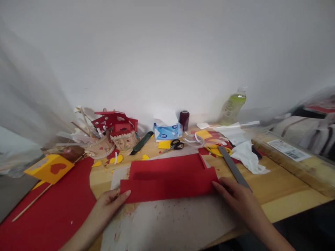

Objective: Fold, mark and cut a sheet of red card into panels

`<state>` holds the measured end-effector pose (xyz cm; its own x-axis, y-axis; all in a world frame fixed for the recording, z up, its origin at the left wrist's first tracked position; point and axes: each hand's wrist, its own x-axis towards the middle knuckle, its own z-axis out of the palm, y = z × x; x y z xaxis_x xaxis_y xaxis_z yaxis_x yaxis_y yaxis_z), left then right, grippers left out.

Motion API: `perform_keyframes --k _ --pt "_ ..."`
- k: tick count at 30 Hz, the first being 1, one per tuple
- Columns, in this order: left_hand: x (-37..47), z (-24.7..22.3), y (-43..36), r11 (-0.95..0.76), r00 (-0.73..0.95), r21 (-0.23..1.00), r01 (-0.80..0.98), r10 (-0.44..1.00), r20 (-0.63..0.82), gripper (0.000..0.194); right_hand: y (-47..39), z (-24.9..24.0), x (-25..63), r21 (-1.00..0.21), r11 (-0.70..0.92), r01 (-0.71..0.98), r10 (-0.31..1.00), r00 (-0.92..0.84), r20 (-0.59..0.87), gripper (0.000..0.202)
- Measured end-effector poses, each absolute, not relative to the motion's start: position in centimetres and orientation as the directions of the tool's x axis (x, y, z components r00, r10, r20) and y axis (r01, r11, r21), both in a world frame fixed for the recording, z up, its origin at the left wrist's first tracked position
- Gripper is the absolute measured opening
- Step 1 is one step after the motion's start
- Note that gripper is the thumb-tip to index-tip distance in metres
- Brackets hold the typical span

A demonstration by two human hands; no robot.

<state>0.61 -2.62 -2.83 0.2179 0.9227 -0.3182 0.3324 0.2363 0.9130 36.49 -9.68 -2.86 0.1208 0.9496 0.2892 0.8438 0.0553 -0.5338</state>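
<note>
A red sheet (167, 188) with a folded flap spans the middle of the work area, over a grey board (167, 223). Its near left corner is pinched between the thumb and fingers of my left hand (113, 201). At the right end, my right hand (232, 191) grips the edge of the same sheet with thumb and fingers. A grey metal ruler (232, 167) lies just beyond my right hand. Behind the sheet are black scissors (177, 144), a green cutter (142, 142) and a yellow paper square (164, 144).
Decorated cups (101, 148) with sticks stand back left, near a yellow paper box (53, 168) on a stick. Behind are a tissue pack (167, 131), a dark thread spool (184, 120) and a green bottle (234, 106). Right lie crumpled tissue (247, 157) and a labelled package (290, 150).
</note>
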Motion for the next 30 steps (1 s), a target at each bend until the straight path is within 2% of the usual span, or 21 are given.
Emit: perform_keyframes --k 2,5,7,9,11,13,15,18,21,26,28,30 --pt "0.8 -2.5 -2.2 0.196 0.262 0.929 0.313 0.923 -0.283 0.044 -9.6 -2.9 36.3 -0.535 0.059 0.843 0.947 0.123 0.298 0.041" --pt "-0.2 -2.5 -1.4 0.088 0.3 0.915 0.393 0.929 -0.218 0.041 -10.0 -3.1 36.6 -0.552 0.115 0.826 0.949 0.073 0.306 0.037" --pt "-1.3 -2.8 -0.9 -0.104 0.429 0.892 0.439 0.897 -0.107 0.036 -10.5 -3.2 37.0 -0.561 0.202 0.803 0.945 -0.008 0.328 0.029" --pt "-2.5 -2.9 -0.7 -0.363 0.624 0.844 0.395 0.78 0.044 0.026 -11.1 -3.5 37.6 -0.546 0.294 0.784 0.93 -0.103 0.353 0.022" --pt "-3.3 -2.6 -0.7 -0.564 0.753 0.745 0.356 0.646 0.129 0.023 -11.4 -3.9 38.6 -0.515 0.338 0.788 0.913 -0.143 0.381 0.026" --pt "-3.5 -1.7 -0.8 -0.702 0.824 0.61 0.368 0.55 0.136 0.03 -11.4 -4.4 39.7 -0.476 0.255 0.842 0.905 -0.034 0.424 0.027" --pt "-3.0 -0.3 -0.8 -0.795 0.864 0.465 0.39 0.49 0.113 0.037 -11.0 -4.8 41.0 -0.396 0.075 0.915 0.871 0.133 0.473 0.029" --pt "-0.8 2.1 -0.6 -0.869 0.872 0.269 0.415 0.464 0.157 0.04 -10.0 -5.3 42.4 -0.229 -0.139 0.963 0.835 0.239 0.496 0.043" --pt "2.9 3.8 -0.7 -0.937 0.93 0.14 0.32 0.339 0.143 0.035 -9.0 -5.7 42.8 -0.152 -0.176 0.973 0.838 0.229 0.495 0.054" --pt "10.3 3.2 -1.6 -0.992 0.996 0.095 0.084 0.082 -0.024 0.036 -8.3 -6.4 42.6 -0.11 -0.136 0.985 0.846 0.173 0.504 0.046" --pt "12.7 2.0 -1.7 -0.995 0.999 0.095 0.044 0.045 0.006 0.041 -8.3 -6.6 42.6 -0.122 -0.134 0.983 0.833 0.178 0.523 0.042" --pt "14.5 0.6 -1.6 -0.988 0.999 0.15 0.029 0.031 0.012 0.053 -8.5 -6.6 42.6 -0.14 -0.148 0.979 0.813 0.201 0.547 0.039"
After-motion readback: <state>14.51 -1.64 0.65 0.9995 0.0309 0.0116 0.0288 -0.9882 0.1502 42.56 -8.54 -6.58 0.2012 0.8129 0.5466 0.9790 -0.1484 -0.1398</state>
